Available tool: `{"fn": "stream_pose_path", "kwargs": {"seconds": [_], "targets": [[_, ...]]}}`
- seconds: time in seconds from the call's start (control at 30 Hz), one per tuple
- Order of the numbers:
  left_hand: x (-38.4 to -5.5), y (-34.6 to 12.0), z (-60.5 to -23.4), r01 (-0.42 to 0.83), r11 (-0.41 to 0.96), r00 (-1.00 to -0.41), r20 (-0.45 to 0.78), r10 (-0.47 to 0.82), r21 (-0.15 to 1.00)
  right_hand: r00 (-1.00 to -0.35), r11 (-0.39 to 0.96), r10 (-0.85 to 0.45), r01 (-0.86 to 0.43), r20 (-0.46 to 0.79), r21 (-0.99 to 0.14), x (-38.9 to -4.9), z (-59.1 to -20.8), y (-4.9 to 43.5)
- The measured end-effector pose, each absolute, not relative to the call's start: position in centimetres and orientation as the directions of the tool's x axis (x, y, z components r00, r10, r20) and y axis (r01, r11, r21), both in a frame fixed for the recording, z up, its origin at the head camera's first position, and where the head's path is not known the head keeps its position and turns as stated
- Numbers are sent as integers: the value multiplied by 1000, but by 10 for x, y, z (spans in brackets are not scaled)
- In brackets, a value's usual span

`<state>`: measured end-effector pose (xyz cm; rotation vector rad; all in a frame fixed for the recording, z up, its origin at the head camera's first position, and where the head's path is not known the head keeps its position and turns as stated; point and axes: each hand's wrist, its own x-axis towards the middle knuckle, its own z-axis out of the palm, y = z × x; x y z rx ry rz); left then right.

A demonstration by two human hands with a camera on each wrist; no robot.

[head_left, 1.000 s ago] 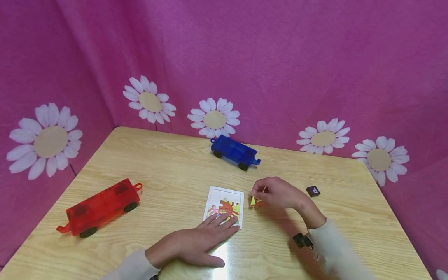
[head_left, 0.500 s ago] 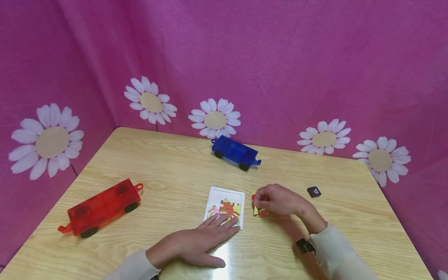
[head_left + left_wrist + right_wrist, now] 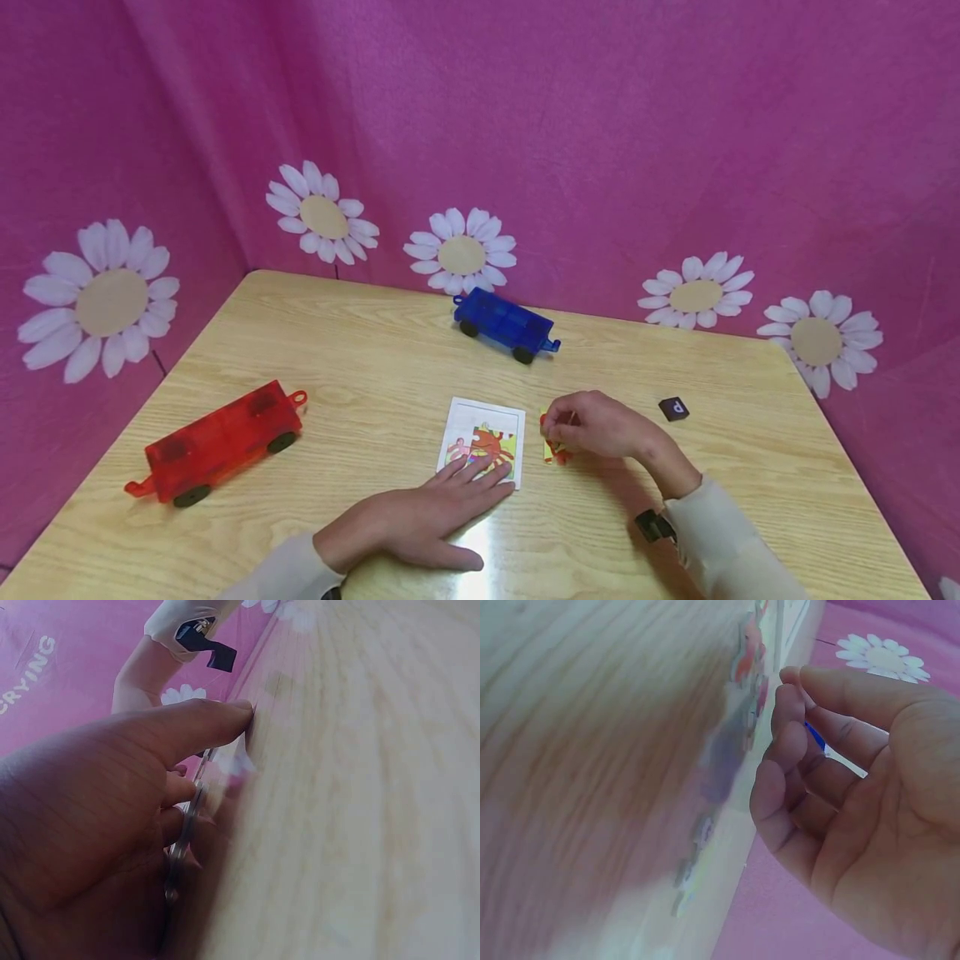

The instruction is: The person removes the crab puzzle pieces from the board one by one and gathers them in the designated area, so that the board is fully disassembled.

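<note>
My left hand (image 3: 427, 517) lies flat with fingers spread over the lower part of a small white-framed jigsaw puzzle (image 3: 483, 417). An orange-red animal picture shows on it above the fingertips; its lower part is covered. In the left wrist view, the left hand's (image 3: 97, 795) fingers press on the board's thin edge (image 3: 185, 832). Just right of the board, my right hand (image 3: 600, 427) bends its fingers over yellow and red puzzle pieces (image 3: 551, 454) on the table. The right wrist view shows the right hand (image 3: 855, 780) beside flat pieces (image 3: 748, 652); whether it pinches one is unclear.
A red toy wagon (image 3: 221, 442) with black wheels stands at the left. A blue toy wagon (image 3: 504, 321) sits at the table's far edge. Right of the right hand lies a small dark letter tile (image 3: 673, 408). A pink curtain (image 3: 570, 150) with white flowers hangs behind the table.
My right hand has come slightly down and closer, above the yellow and red pieces, then stayed nearly still. My left hand has kept its place on the board.
</note>
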<state>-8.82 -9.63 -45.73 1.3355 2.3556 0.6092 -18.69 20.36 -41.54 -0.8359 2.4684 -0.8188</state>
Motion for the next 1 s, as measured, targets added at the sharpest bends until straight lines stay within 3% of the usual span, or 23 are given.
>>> {"fn": "stream_pose_path", "kwargs": {"seconds": [0.4, 0.7, 1.0], "targets": [[-88, -98, -457, 713, 450, -485, -85, 871, 538, -757, 627, -645, -446, -105, -639, -193, -409, 177], [-88, -96, -460, 734, 434, -472, -68, 879, 522, -687, 579, -719, -504, -109, -641, -189, -417, 140], [-89, -96, -460, 733, 448, -480, -78, 874, 512, -669, 621, -724, -529, -165, -578, -184, -420, 124]]}}
